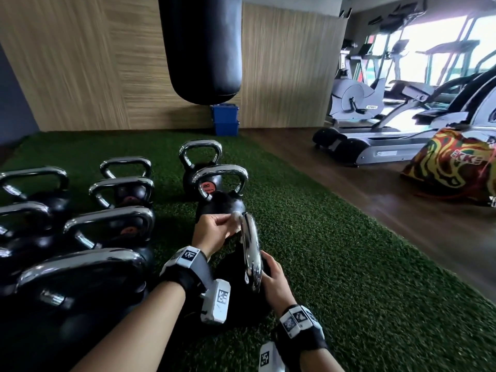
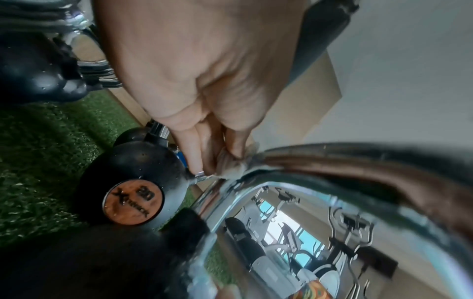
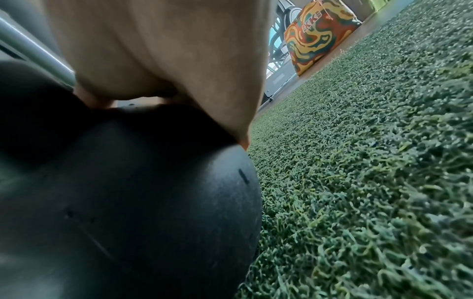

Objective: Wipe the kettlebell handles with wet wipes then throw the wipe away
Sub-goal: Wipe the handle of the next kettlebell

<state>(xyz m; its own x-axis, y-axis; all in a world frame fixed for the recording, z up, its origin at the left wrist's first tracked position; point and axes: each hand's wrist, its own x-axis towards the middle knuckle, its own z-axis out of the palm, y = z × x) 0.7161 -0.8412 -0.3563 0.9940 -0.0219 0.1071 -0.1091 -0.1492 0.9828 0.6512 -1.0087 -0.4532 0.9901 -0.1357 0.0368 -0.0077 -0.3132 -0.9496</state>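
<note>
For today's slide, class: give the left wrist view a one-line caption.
Left hand pinches a wet wipe against the chrome handle of a kettlebell, beside another kettlebell marked 20 on green turf.

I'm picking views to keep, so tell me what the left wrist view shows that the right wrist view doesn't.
Only the left wrist view shows the left hand pinching the wipe against the chrome handle, plus the orange 20 label on a neighbouring kettlebell. Only the right wrist view shows the right hand resting on the kettlebell's black body, and the colourful bag itself. Both show green turf.
</note>
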